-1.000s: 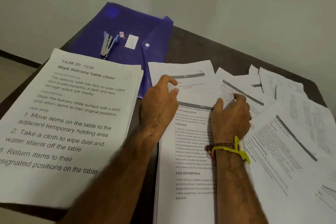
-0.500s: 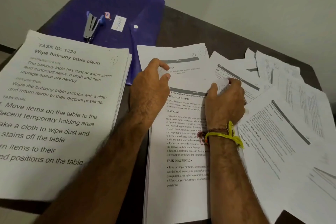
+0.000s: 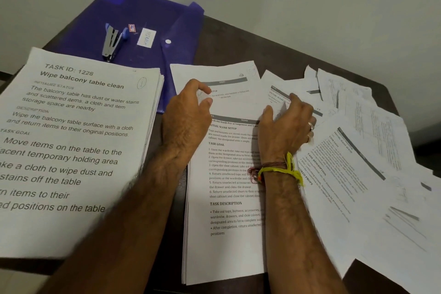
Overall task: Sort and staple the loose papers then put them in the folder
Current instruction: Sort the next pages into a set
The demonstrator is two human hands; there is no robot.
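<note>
A purple folder lies at the table's far left, with a silver and blue stapler on top of it. Loose printed sheets fan out over the right side. A squared middle stack lies in front of me. My left hand rests at that stack's upper left, thumb and forefinger arched over the top sheet and holding nothing. My right hand curls its fingers round the edge of a loose sheet at the stack's upper right.
A thick stack headed "TASK ID: 1228" fills the left side and overhangs the near table edge. A small staple box and a white label sit on the folder. Dark table shows behind the papers, with a wall close beyond.
My right hand's fingers have crept further up and over the loose sheet's edge. My left hand has stayed in place on the middle stack. The view has shifted slightly.
</note>
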